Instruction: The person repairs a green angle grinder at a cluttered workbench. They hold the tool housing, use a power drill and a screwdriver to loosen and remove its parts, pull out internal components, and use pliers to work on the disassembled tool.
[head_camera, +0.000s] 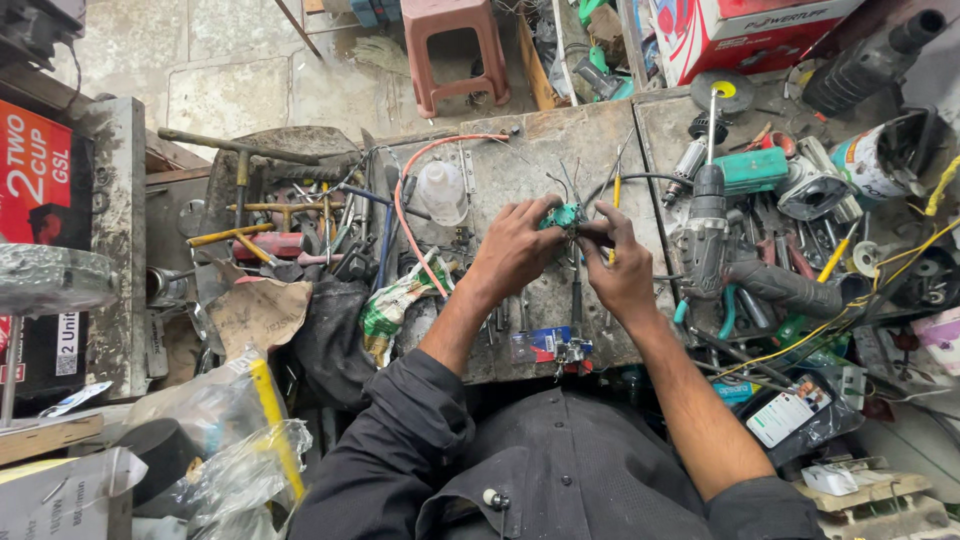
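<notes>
A single head-worn camera looks almost straight down from close above the cluttered worktop (560, 290) — the hands (515, 250) near frame centre, the floor at top.

A worn, stained grey metal workbench (545, 150) is being crowded with tools. A grey power drill (708, 235), a clear plastic bottle (441, 191) and an orange hose (402, 215) are being carried directly on it.

1. Part (563, 215) in my hands: teal green.
2. Stool (455, 50): dull pink.
3. Hose (410, 215): orange.
4. Rag (395, 305): green-white check.
5. Drill (708, 235): grey-black.
6. My shirt (560, 470): black.
</notes>
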